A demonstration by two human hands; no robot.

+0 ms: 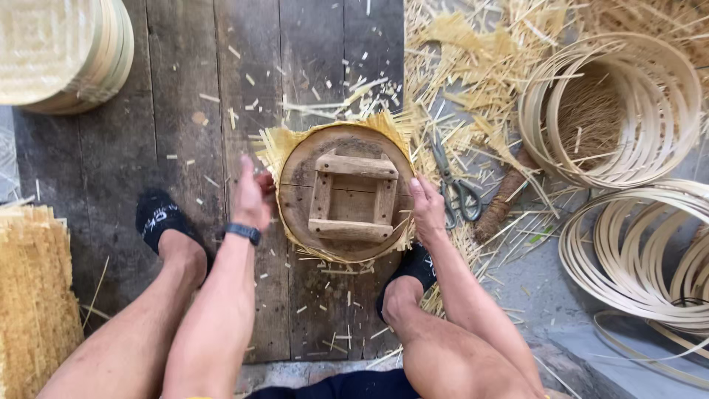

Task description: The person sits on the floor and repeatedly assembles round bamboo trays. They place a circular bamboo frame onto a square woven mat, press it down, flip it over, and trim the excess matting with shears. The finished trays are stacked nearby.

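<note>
Your 2 hands, left hand (251,198) and right hand (427,207), press flat, uncurled, on opposite edges of the round wooden mould (347,193) over woven bamboo mat (277,144); next, bending the fringe likely needs firm downward pressure.

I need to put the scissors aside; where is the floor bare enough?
Barest: the dark planks between the stacked woven discs and the round wooden mould. Crowded: right of the mould, around the scissors, with straw litter and bamboo hoops.
</note>
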